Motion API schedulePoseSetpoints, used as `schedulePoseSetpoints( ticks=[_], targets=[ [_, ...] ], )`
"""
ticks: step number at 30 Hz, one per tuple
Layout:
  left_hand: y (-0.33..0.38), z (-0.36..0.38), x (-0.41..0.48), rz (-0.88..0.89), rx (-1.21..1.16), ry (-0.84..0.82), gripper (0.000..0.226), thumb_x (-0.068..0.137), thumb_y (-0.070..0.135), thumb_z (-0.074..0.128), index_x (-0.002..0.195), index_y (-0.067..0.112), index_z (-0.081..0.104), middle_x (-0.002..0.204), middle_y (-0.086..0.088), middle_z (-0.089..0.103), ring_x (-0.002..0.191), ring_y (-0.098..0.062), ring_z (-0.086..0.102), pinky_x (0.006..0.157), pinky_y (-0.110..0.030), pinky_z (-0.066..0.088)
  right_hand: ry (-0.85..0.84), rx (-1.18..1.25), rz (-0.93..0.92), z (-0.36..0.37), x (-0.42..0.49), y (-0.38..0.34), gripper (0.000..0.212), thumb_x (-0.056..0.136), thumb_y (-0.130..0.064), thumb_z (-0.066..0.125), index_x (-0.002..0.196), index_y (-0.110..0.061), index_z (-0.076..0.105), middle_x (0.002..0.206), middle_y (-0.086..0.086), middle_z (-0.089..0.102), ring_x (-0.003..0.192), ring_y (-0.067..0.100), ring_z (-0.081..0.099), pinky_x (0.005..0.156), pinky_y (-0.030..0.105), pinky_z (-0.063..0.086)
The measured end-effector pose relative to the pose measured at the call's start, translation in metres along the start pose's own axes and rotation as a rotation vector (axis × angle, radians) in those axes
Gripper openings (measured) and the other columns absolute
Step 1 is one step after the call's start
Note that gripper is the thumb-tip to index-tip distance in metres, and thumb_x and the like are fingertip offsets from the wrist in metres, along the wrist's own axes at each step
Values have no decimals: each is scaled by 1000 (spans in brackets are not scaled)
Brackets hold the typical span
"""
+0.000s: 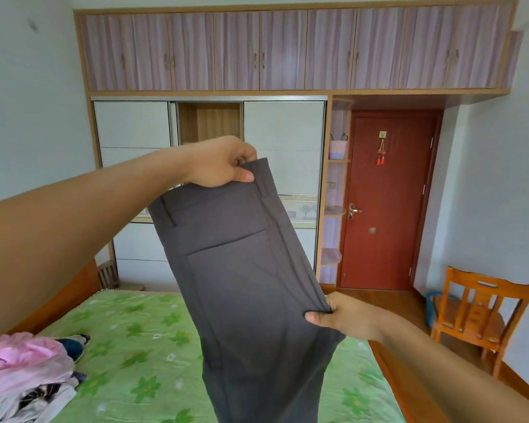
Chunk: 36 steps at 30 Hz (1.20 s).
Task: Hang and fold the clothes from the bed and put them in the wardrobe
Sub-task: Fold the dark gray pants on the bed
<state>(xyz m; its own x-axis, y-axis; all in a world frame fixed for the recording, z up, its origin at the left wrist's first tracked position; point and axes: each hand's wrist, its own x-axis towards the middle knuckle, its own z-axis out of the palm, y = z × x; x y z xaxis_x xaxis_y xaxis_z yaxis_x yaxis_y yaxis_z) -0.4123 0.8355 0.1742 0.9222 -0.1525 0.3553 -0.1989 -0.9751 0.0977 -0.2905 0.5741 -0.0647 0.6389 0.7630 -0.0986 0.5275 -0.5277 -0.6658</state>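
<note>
Above the bed [135,346], left hand [220,163] and right hand [342,315] pinch the trousers [242,270]. Thin pinches could slip, dropping them.

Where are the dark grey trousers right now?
Head view, centre: the dark grey trousers hang over the green flowered bed, left hand pinching the waistband, right hand gripping the right edge.
</note>
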Motion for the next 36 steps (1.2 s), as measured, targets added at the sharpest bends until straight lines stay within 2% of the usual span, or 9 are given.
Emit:
schedulePoseSetpoints(
  ticks=[2, 5, 9, 12, 15, 21, 26, 30, 36],
  targets=[
    [2, 6, 1, 19, 3, 0, 19, 98, 21, 65, 82, 13, 56, 77, -6, 59, 69, -21, 53, 73, -42, 49, -41, 52, -80, -11, -4, -23, 40, 94, -47, 65, 130, -29, 64, 122, -14, 70, 112, 7, 66, 102, 34, 53],
    [13, 11, 4, 52, -29, -19, 17, 97, 21, 66, 82, 17, 59, 81, -7, 64, 74, -28, 61, 75, -44, 52, 114, 421, -360, -37, -4, -86, 32, 98, -28, 67, 130, -26, 62, 120, -11, 73, 110, 8, 69, 84, 19, 56],
    [20, 18, 3, 62, -114, 15, 7, 97, 27, 67, 94, 22, 63, 94, -2, 71, 88, -21, 69, 84, -46, 58, 387, 558, -486, -61, 7, -142, 22, 100, -13, 62, 120, -5, 67, 112, 14, 75, 106, 32, 71, 91, 42, 60],
    [-6, 16, -18, -96, -158, -133, 26, 92, 44, 70, 112, 30, 61, 108, 8, 72, 95, -10, 71, 85, -36, 60, 468, 672, -450, -62, 13, -140, 20, 100, -9, 60, 117, -4, 70, 110, 13, 76, 105, 32, 72, 91, 41, 60],
    [-47, 24, -52, -218, -332, -312, 26, 92, 32, 73, 116, 33, 65, 108, 13, 74, 102, -8, 71, 84, -26, 60, 476, 731, -422, -62, 13, -129, 19, 101, -10, 60, 116, -8, 71, 109, 9, 77, 104, 28, 73, 88, 39, 61],
    [-61, 59, -79, -227, -884, 185, 35, 82, 32, 76, 109, 12, 67, 102, -4, 76, 98, -20, 73, 78, -34, 62, 495, 825, -410, -67, -8, -125, 21, 99, -9, 61, 117, -5, 72, 109, 10, 77, 100, 25, 74, 76, 30, 61],
    [-14, 62, -75, -168, -863, 564, 29, 83, 71, 48, 82, 45, 61, 85, 11, 67, 82, -8, 64, 69, -30, 55, 490, 890, -488, -85, -52, -140, 22, 95, -6, 63, 114, -3, 73, 111, 14, 75, 100, 26, 73, 77, 33, 61],
    [28, 37, -74, -131, -1000, 676, 43, 79, 79, 40, 84, 45, 65, 94, 8, 72, 90, -7, 70, 72, -28, 58, 511, 909, -578, -100, -91, -155, 26, 84, -11, 68, 107, -2, 76, 108, 17, 75, 94, 26, 75, 72, 32, 61],
    [52, 4, -75, -140, -1236, 620, 32, 102, 49, 49, 104, 23, 67, 94, -3, 74, 83, -16, 74, 64, -35, 60, 489, 934, -684, -113, -121, -161, 31, 79, -14, 69, 107, -2, 77, 107, 18, 75, 89, 24, 76, 69, 31, 61]
  ],
)
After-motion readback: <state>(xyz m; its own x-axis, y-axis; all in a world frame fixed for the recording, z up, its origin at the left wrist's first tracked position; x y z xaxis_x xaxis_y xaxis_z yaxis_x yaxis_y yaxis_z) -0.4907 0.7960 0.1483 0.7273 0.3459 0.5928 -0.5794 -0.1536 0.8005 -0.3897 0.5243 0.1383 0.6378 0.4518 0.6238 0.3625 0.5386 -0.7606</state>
